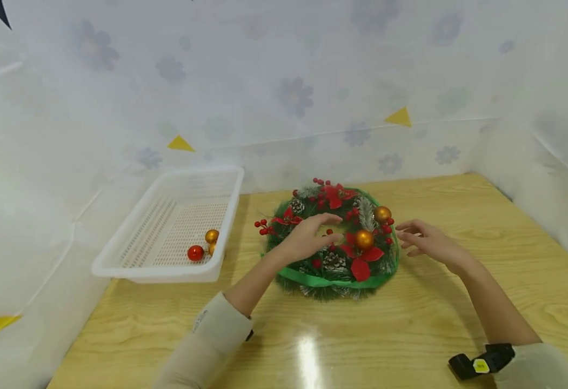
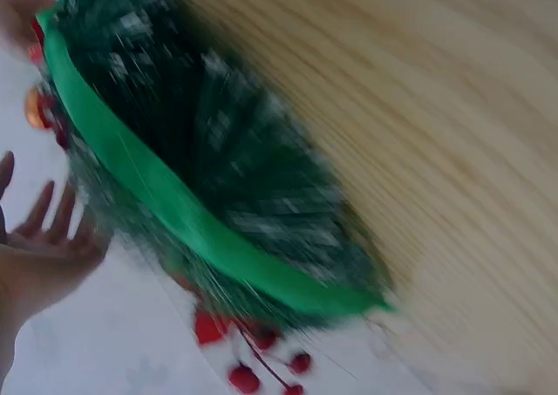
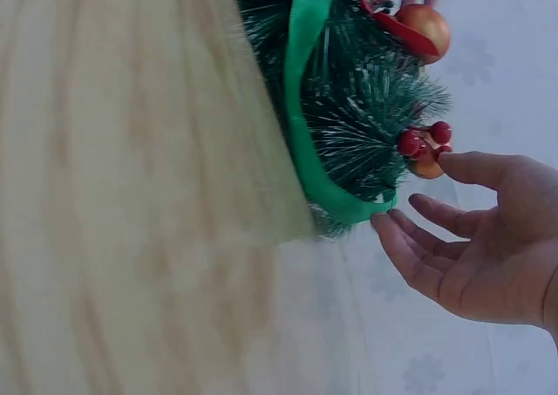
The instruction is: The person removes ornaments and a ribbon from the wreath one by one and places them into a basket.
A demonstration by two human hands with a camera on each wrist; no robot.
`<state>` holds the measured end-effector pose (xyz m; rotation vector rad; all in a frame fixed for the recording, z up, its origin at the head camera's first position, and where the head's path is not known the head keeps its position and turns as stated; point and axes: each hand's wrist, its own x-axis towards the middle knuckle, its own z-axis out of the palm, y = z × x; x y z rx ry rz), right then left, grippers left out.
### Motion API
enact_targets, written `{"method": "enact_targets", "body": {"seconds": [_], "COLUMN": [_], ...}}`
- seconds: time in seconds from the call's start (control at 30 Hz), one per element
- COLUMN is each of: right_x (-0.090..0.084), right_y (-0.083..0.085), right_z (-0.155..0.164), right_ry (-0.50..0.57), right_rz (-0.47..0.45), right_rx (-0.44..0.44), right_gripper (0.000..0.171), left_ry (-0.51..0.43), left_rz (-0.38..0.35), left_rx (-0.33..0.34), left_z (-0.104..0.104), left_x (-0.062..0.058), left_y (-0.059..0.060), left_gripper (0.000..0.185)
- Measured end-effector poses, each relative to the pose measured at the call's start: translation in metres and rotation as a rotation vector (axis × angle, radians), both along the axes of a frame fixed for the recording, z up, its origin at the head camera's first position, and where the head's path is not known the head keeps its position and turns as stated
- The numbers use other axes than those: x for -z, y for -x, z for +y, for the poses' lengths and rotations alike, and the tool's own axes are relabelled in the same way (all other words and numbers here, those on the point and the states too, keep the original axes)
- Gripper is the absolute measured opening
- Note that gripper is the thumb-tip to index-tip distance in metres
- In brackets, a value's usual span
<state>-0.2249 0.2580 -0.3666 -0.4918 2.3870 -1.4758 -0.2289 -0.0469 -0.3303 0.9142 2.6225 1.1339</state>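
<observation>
Flower-printed white sheeting [image 1: 245, 81] enclosed a wood-grain tabletop [image 1: 361, 335], whose glossy finish caught a bright reflection. On it lay the wreath [image 1: 334, 262], right of a white basket [image 1: 167, 273]. The left fingers [image 1: 327, 219] were released, loosely spread over the wreath; the right fingers [image 1: 412, 224], also holding nothing, hung by its right edge, contact with the green ribbon [image 1: 322, 281] unclear. A careless sweep could snag the berries [image 1: 387, 229] or dislodge a gold ball [image 1: 364, 239]; one-sided pressure might slide the wreath across that smooth surface.
</observation>
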Motion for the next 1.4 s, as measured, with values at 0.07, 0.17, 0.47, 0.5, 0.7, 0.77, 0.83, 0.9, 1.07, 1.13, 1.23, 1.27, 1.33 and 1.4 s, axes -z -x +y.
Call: {"method": "enact_targets", "body": {"seconds": [0.07,0.17,0.47,0.5,0.7,0.77,0.83,0.9,1.07,1.13,1.23,1.27,1.33,1.4], "right_x": [0.003,0.006,0.008,0.009,0.008,0.008,0.008,0.008,0.006,0.006,0.006,0.006,0.006,0.006], "right_y": [0.001,0.001,0.000,0.000,0.001,0.001,0.001,0.001,0.000,0.000,0.000,0.000,0.000,0.000], "right_z": [-0.002,-0.004,-0.008,-0.008,-0.008,-0.007,-0.007,-0.007,-0.008,-0.008,-0.008,-0.008,-0.008,-0.008], "right_ry": [-0.001,-0.005,-0.020,-0.023,-0.046,-0.048,-0.045,-0.041,-0.035,-0.035,-0.037,-0.038,-0.040,-0.040], "right_rz": [-0.021,-0.058,-0.094,-0.093,-0.075,-0.076,-0.080,-0.083,-0.081,-0.083,-0.084,-0.083,-0.084,-0.084], "right_rx": [-0.016,-0.050,-0.069,-0.069,-0.068,-0.067,-0.069,-0.070,-0.077,-0.076,-0.072,-0.071,-0.071,-0.072], "right_gripper": [0.056,0.062,0.066,0.066,0.066,0.065,0.065,0.065,0.066,0.066,0.065,0.065,0.065,0.066], "left_ry": [0.056,0.132,0.369,0.366,0.281,0.249,0.231,0.223,0.218,0.214,0.198,0.193,0.186,0.175], "left_rz": [0.025,0.058,0.207,0.210,0.159,0.131,0.114,0.104,0.126,0.135,0.135,0.133,0.131,0.125], "left_rx": [-0.050,-0.136,-0.308,-0.308,-0.295,-0.298,-0.303,-0.308,-0.324,-0.331,-0.331,-0.332,-0.333,-0.338], "left_z": [0.017,0.038,0.064,0.065,0.063,0.062,0.061,0.061,0.061,0.061,0.060,0.060,0.059,0.059], "left_x": [0.000,0.001,0.017,0.018,0.018,0.017,0.016,0.015,0.014,0.013,0.011,0.011,0.010,0.010], "left_y": [-0.005,-0.013,-0.015,-0.015,-0.011,-0.011,-0.011,-0.010,-0.007,-0.006,-0.004,-0.003,-0.001,0.001], "left_gripper": [0.048,0.055,0.056,0.055,0.049,0.048,0.048,0.048,0.046,0.045,0.043,0.043,0.044,0.044]}}
